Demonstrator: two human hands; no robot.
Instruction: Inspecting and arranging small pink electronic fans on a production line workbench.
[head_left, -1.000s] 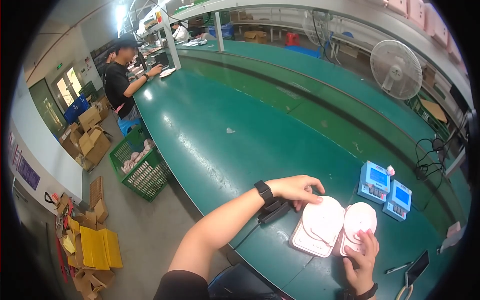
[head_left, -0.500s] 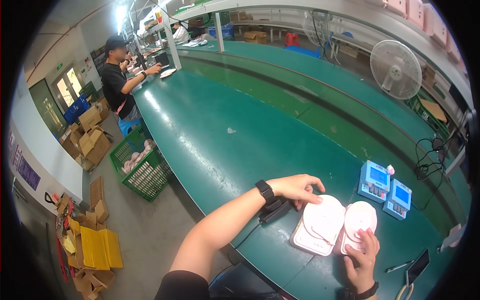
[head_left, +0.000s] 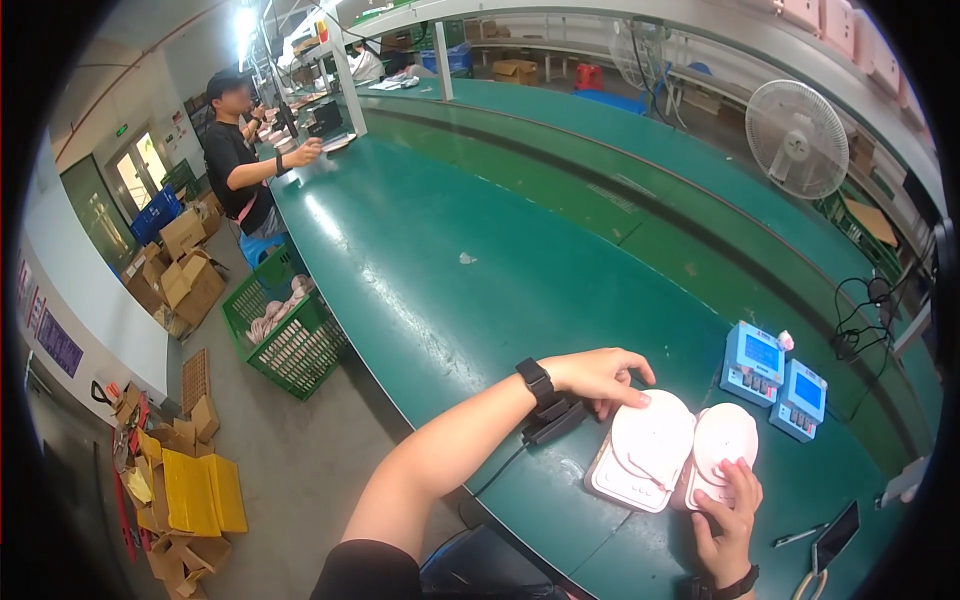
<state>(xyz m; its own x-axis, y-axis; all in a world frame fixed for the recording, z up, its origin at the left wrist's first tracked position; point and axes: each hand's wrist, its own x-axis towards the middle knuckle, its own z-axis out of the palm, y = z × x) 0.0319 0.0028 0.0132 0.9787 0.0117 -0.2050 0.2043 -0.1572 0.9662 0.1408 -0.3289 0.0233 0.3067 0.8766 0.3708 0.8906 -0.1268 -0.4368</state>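
Two pale pink rounded devices lie side by side on the green table near its front edge. My left hand (head_left: 598, 376) rests on the top edge of the left pink device (head_left: 645, 450), fingers spread over it. My right hand (head_left: 730, 510) comes up from below and its fingertips touch the lower part of the right pink device (head_left: 725, 438). A black wristband sits on my left wrist. A small black box (head_left: 553, 420) with a cable lies under that wrist.
Two blue-and-white meters (head_left: 752, 362) stand just beyond the pink devices. A white fan (head_left: 797, 138) is at far right. A phone and pen (head_left: 835, 535) lie at right. A person (head_left: 240, 160) works at the table's far end; a green basket (head_left: 285, 335) and cardboard boxes sit on the floor.
Both hands stay on the pink devices with almost no shift. The person at the far end has moved slightly.
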